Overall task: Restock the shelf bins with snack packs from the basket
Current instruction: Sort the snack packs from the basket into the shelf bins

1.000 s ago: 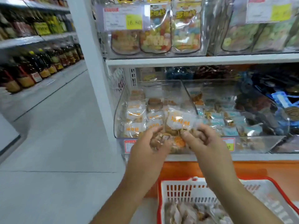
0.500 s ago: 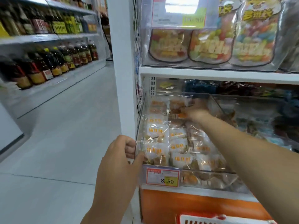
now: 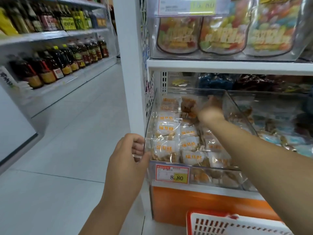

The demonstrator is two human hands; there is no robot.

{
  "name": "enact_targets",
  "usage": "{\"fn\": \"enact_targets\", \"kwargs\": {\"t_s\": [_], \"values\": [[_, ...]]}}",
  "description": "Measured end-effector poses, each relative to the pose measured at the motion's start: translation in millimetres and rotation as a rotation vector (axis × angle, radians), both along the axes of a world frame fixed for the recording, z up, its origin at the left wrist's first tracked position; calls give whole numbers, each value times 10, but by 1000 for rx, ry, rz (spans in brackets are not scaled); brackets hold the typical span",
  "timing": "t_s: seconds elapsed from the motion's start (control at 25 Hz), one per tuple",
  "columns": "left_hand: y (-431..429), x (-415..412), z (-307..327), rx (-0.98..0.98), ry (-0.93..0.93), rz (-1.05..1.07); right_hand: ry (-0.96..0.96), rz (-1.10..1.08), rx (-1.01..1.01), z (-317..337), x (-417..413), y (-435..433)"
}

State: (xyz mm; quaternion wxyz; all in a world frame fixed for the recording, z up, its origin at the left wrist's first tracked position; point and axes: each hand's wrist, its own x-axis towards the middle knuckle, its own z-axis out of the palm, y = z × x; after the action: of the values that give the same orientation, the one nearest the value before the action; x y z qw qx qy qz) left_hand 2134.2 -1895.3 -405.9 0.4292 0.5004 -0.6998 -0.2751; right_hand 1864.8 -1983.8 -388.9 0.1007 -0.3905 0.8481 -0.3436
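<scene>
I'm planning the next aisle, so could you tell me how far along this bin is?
Done: the bin holds rows of packs. In hand: the left hand grips the bin's front corner while the right hand reaches to its back; its grip is hidden. Left: what the basket holds is out of view.

Three big sweet pouches (image 3: 225, 34) stand in the upper bin (image 3: 303, 31). The clear bin (image 3: 237, 111) below holds perhaps a dozen white snack packs (image 3: 167, 128); those at the back blur. Two price tags (image 3: 171, 174), one red-and-white basket (image 3: 237, 224), one left hand (image 3: 127, 160), one right hand (image 3: 210, 108).
</scene>
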Motion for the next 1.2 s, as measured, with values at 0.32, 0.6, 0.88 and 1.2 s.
{"fn": "enact_targets", "kwargs": {"t_s": [0.32,0.6,0.88,1.2], "values": [[502,-192,-200,-293,-54,183,44,255,-672,-160,486,2316],[1721,-920,-1064,-2,-379,-534,-86,-31,122,-2297,-271,3790],[2241,-1084,-2202,563,-668,-621,55,310,748,-2904,76,4110],[2229,-1037,-2371,667,-614,-572,196,488,761,-3016,245,3756]]}}
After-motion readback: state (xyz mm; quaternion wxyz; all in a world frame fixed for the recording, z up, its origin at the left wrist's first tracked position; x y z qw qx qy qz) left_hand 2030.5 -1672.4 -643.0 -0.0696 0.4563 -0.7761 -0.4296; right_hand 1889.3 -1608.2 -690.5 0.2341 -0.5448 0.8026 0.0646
